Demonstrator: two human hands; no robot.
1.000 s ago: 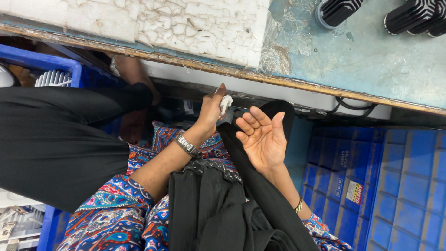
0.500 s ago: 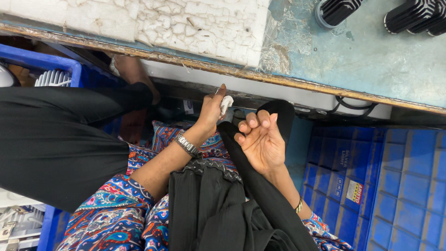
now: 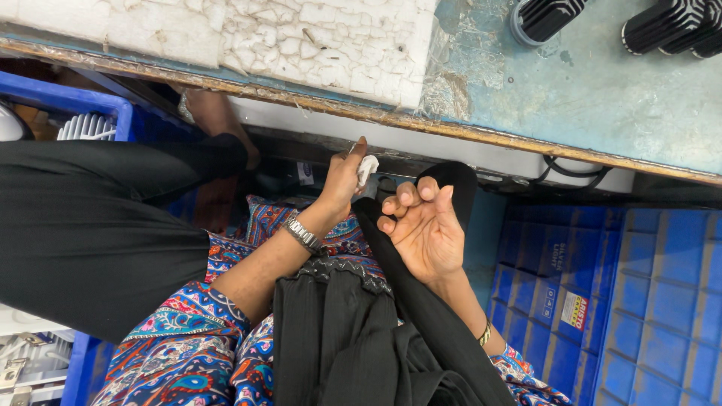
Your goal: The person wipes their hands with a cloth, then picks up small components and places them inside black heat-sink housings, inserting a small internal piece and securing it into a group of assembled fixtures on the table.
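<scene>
My left hand (image 3: 338, 180), with a metal watch on its wrist, reaches under the table edge (image 3: 466, 135) and pinches a small white piece (image 3: 367, 168) between its fingertips. Just to its right my right hand (image 3: 425, 233) is palm up over my lap. Its fingers are curled in over the palm and nothing is in it. A thin bangle sits on that wrist. A black cloth (image 3: 338, 338) lies across my lap over patterned blue and red clothing (image 3: 188, 346), and a strip of it runs beside the right hand.
A worn blue-green tabletop (image 3: 602, 90) carries a cracked white foam slab (image 3: 226, 37) and black finned parts (image 3: 662, 22). Blue plastic crates (image 3: 624, 301) stand at right. Another blue crate (image 3: 90, 105) with white finned parts is at left, beside another person's black-clothed limb (image 3: 83, 225).
My right hand's fingers have curled in from a spread, open palm. The left hand has stayed at the table edge with the white piece.
</scene>
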